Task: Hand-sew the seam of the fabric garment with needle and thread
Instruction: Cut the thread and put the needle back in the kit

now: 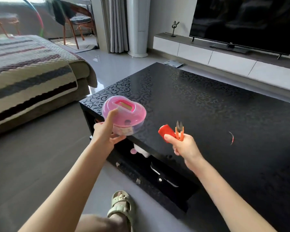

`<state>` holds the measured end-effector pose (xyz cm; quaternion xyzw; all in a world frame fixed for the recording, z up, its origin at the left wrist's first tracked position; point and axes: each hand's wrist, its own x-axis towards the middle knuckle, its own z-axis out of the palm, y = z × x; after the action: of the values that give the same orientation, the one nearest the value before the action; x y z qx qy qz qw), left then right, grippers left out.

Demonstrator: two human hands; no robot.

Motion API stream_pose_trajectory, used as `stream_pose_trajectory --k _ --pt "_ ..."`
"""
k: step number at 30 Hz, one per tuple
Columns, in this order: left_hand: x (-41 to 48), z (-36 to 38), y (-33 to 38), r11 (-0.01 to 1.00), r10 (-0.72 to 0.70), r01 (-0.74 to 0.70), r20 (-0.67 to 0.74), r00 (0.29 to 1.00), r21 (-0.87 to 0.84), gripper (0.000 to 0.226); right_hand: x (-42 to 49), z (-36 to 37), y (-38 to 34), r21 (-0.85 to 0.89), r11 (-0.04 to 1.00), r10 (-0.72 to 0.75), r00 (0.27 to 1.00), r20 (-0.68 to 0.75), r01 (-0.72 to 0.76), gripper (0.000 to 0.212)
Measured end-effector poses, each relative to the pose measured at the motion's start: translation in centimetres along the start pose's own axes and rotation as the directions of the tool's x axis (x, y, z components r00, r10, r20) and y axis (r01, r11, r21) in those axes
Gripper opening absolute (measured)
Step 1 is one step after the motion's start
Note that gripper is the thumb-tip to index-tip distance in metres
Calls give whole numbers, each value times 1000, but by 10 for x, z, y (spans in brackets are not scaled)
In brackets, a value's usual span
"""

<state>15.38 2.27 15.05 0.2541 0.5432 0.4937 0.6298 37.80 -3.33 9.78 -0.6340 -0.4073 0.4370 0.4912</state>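
L hand grips the pink sewing box from below, one digit up on the lid, holding it level at the desk corner. R hand clutches a red thread spool and orange snips together (prob. kit pulled for threading). A red thread scrap lies right of the R hand. Garment & needle aren't in view.

Contents of the pink box too blurred to make out through the lid; near underside covered by the left hand. Lower ends of the orange snips and part of the red thing buried in the right hand. Too small to identify: a red curl on the worktop, itself cut off at right and bottom edges. Television cropped at upper right.
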Motion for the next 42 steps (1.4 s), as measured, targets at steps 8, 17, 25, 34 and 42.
stream_pose_trajectory --k 8,17,25,34,42 --pt "9 -57 -8 996 -38 29 -103 994 -85 63 -20 95 111 -626 777 152 949 276 58 24" --pt "75 -94 -32 995 -95 92 -115 989 -33 28 38 192 198 -881 433 386 843 375 193 46" --pt "117 -143 -53 995 -85 90 -126 988 37 25 53 228 256 -938 315 446 849 282 145 47" --pt "122 -173 -78 986 -138 151 -167 976 64 19 17 238 260 -919 332 433 831 350 214 46" --pt "127 -185 -110 951 -190 218 -140 972 220 42 -26 199 217 -628 775 102 968 231 68 33"
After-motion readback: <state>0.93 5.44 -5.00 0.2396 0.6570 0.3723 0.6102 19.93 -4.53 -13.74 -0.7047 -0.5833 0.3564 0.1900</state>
